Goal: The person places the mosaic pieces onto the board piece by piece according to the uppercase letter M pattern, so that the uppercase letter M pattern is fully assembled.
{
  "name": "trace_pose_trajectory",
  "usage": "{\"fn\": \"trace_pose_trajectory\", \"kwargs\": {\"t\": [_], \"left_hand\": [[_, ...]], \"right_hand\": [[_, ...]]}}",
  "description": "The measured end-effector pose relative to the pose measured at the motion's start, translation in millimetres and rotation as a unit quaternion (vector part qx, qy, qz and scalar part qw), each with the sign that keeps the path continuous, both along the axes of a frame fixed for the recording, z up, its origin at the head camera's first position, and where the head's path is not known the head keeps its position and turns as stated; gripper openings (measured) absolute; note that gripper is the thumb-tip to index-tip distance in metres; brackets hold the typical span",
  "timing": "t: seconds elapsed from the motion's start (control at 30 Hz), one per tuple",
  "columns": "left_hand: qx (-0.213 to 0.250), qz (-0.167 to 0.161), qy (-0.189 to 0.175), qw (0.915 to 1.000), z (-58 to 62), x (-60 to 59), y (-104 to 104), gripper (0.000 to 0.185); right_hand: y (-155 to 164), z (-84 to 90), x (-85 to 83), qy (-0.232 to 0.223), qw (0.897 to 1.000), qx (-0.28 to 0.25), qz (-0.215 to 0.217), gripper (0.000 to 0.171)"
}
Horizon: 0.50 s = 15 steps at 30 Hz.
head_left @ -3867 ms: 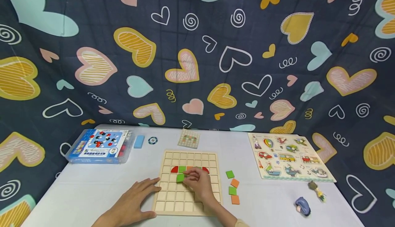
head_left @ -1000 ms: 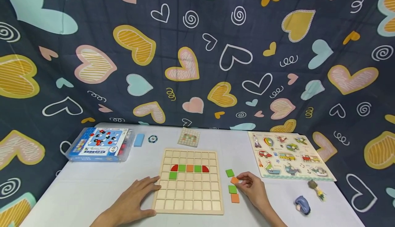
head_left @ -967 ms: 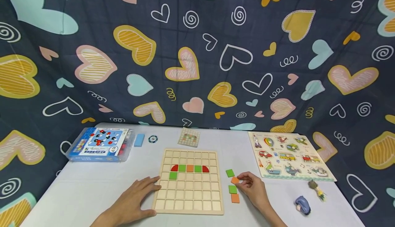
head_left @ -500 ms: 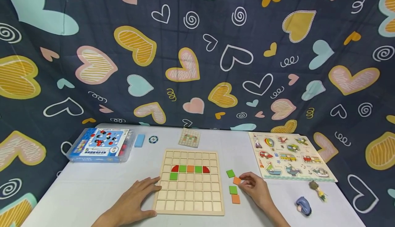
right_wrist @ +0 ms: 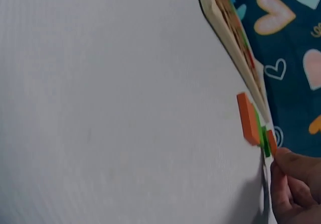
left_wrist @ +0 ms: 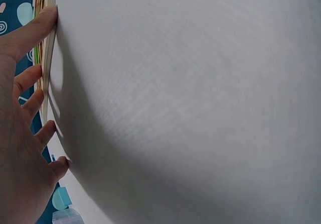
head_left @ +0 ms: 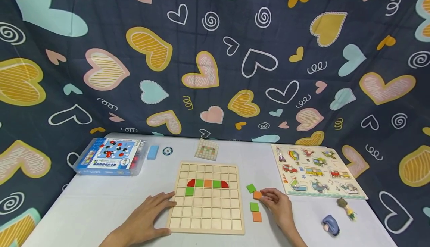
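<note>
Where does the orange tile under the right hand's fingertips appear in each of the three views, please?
Head: the orange tile lies lower centre-right, between two green tiles, at the right hand.
Left wrist: not in it.
Right wrist: orange tile at the lower right edge, just above the fingertips.
Shared landmark: the wooden grid board.

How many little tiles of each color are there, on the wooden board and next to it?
Green tiles: 5
Orange tiles: 3
Red tiles: 2
Total: 10
The right hand pinches one of the orange ones; the left hand rests on the board.
</note>
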<state>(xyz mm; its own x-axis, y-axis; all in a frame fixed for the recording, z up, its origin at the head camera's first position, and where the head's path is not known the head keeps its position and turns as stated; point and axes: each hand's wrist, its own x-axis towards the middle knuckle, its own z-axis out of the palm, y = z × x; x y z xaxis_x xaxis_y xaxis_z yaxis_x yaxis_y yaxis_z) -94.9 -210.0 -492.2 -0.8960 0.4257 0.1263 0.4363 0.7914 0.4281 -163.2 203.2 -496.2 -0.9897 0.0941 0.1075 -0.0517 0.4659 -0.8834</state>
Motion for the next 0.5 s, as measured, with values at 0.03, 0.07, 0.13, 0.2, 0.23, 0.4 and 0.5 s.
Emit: {"fn": "trace_pose_trajectory", "kwargs": {"t": [0.03, 0.07, 0.13, 0.2, 0.23, 0.4, 0.5], "left_hand": [[0.0, 0.0, -0.001, 1.0, 0.4, -0.2, 0, 0.071], [0.0, 0.0, -0.002, 1.0, 1.0, -0.4, 0, 0.07], [-0.001, -0.002, -0.002, 1.0, 1.9, -0.9, 1, 0.071], [-0.002, -0.003, -0.002, 1.0, 2.4, -1.4, 1, 0.071], [-0.003, -0.003, -0.002, 1.0, 2.4, -1.6, 1, 0.072], [-0.003, -0.008, 0.015, 0.9999, 2.4, -1.1, 0, 0.072], [-0.003, -0.006, 0.021, 0.9998, 1.8, -0.3, 0, 0.071]], "right_hand": [[-2, 0.7, 1.0, 0.001, 1.0, -0.001, -0.002, 0.022], [-3, 1.3, 2.2, 0.002, 1.0, -0.006, -0.003, 0.021], [-6, 1.8, 4.1, 0.006, 1.0, -0.016, -0.002, 0.021], [-10, 2.2, 6.1, 0.008, 1.0, -0.026, 0.001, 0.022], [-12, 2.3, 7.1, 0.012, 1.0, -0.029, 0.005, 0.022], [-24, 2.4, 11.4, 0.015, 0.999, -0.046, 0.02, 0.023], [-31, 2.7, 13.2, 0.006, 0.998, -0.056, 0.026, 0.023]]}}
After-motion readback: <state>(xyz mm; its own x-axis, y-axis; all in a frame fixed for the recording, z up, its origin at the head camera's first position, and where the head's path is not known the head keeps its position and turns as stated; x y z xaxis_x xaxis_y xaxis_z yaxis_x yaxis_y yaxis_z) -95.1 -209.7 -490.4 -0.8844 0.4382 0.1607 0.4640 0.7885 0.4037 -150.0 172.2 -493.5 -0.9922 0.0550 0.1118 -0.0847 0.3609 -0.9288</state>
